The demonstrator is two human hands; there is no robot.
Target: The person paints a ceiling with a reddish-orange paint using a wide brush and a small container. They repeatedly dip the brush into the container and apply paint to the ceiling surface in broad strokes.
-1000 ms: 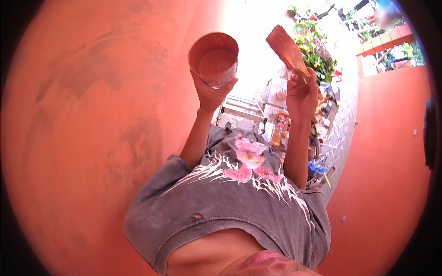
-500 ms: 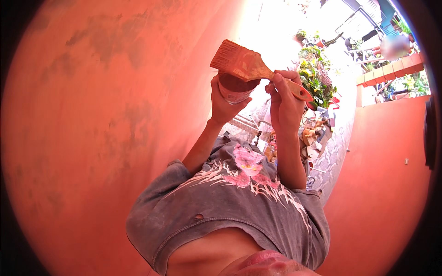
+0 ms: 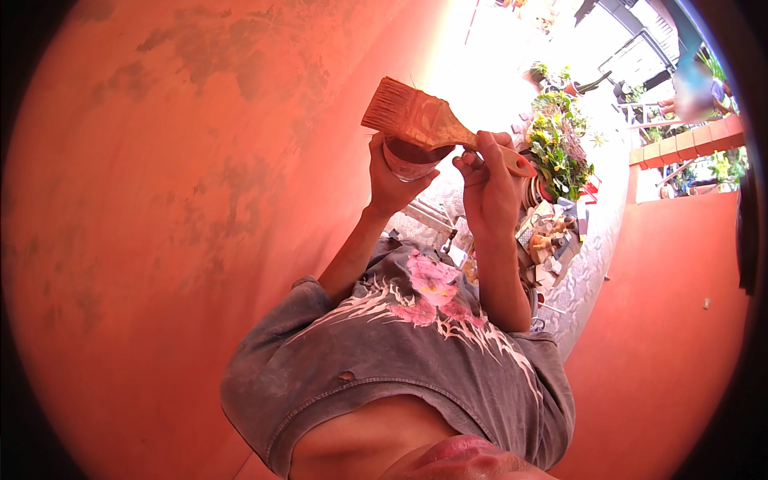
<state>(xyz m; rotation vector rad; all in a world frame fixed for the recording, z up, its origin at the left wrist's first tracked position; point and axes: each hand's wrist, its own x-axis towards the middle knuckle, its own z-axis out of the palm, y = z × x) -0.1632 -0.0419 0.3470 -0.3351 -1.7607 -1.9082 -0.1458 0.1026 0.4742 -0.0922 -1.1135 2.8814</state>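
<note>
My right hand grips the handle of a wide paintbrush. The brush's bristles and body are coated in orange-red paint, and its head points left, away from the hand. Just beneath it, my left hand is wrapped round a small paint cup with dark reddish paint inside. The brush lies over the far part of the cup's mouth and hides some of the rim; whether the two touch I cannot tell.
An orange wall with grey patches rises close on my left. Another orange wall stands at right. Potted plants and a heap of odds and ends lie beyond my right arm. Another person is far off, upper right.
My right hand has shifted slightly left and down with the paintbrush, whose head sits a little lower. The background has slid somewhat right and down in the view. Both grips stay the same.
</note>
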